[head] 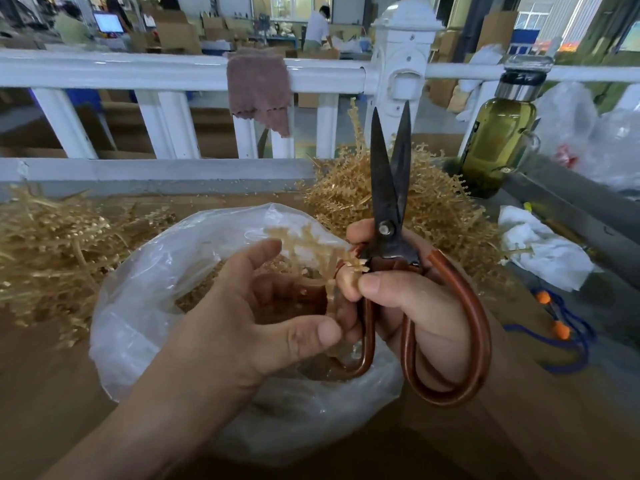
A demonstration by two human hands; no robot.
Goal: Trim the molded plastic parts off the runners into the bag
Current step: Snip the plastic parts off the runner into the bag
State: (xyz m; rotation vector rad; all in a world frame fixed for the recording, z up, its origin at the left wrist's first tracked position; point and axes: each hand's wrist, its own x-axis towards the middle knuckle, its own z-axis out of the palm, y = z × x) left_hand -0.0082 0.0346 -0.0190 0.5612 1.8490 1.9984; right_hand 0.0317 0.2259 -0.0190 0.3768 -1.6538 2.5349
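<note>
White railing with post fences the brown worktop. Brown cloth draped over top rail. Behind: cardboard boxes, lit monitor, person in white shirt, bright windows along far wall.

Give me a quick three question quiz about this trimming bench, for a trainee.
1. Which hand grips the scissors?
2. True or false: the scissor blades point down.
3. What hangs over the white railing? A glove, B brownish cloth, C rope.
Key: 1 the right hand; 2 false, they point up; 3 B.
</note>
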